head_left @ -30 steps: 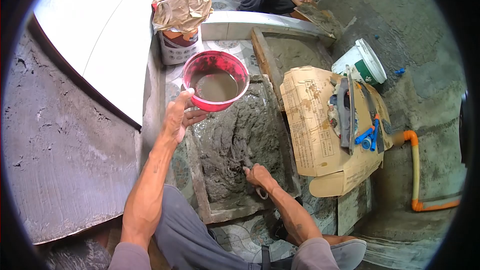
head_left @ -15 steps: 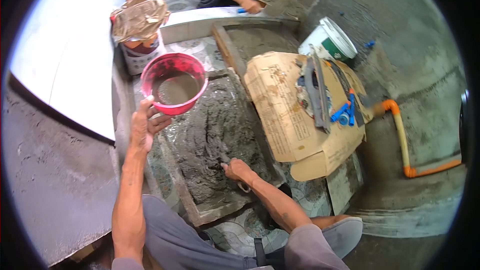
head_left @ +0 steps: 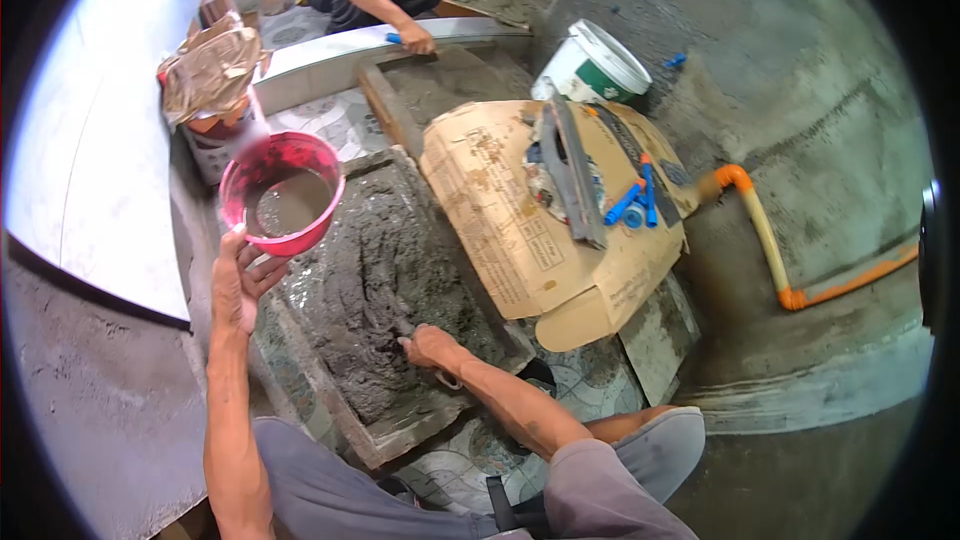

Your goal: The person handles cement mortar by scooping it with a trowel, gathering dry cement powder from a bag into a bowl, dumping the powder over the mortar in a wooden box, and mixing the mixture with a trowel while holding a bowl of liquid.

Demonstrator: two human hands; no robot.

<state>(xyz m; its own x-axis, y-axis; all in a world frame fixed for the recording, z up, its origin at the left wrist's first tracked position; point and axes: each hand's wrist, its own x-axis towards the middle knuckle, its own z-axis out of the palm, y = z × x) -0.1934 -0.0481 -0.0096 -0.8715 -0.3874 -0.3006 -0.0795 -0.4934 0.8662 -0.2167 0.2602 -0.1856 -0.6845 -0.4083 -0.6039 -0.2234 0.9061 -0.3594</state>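
My left hand (head_left: 240,285) grips the rim of a red plastic bowl (head_left: 328,202), thumb at the edge and fingers beneath. Murky grey water lies in the bowl, which is held above the left side of a mortar tray (head_left: 455,418). Wet grey mortar (head_left: 350,290) fills this tray, ridged and lumpy in the middle. My right hand (head_left: 432,348) is closed around the handle of what looks like a trowel (head_left: 401,325); its blade is sunk in the mortar and hidden.
Right of the tray lies cardboard (head_left: 490,200) carrying a grey float (head_left: 572,175) and blue-orange tools (head_left: 640,198). Behind it a white bucket (head_left: 592,65) leans over. A co-worker's hand (head_left: 415,37) holds a blue-handled tool by a second tray (head_left: 375,100). An orange-jointed pipe (head_left: 765,225) runs at right.
The view has turned to the right, so most things sit further left. The co-worker's hand has come down towards the second tray. Both my hands keep their grips.
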